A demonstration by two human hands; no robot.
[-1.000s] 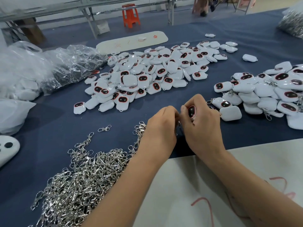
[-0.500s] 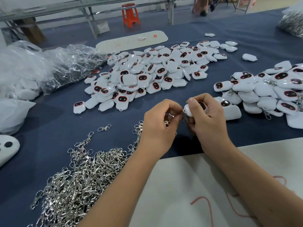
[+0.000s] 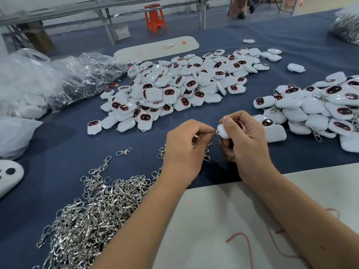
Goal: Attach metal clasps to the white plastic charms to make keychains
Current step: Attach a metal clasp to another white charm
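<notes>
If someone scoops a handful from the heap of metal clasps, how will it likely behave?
The clasp heap would probably come up tangled, since hooks and rings interlock. Strands trail loosely at its edge, so it likely sags and drops pieces. The shiny metal suggests it is fairly heavy for its size.

No legible text, labels or numbers anywhere.

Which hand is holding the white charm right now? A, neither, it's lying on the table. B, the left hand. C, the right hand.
C: the right hand grips the charm, while the left hand pinches a clasp at the charm's edge.
</notes>
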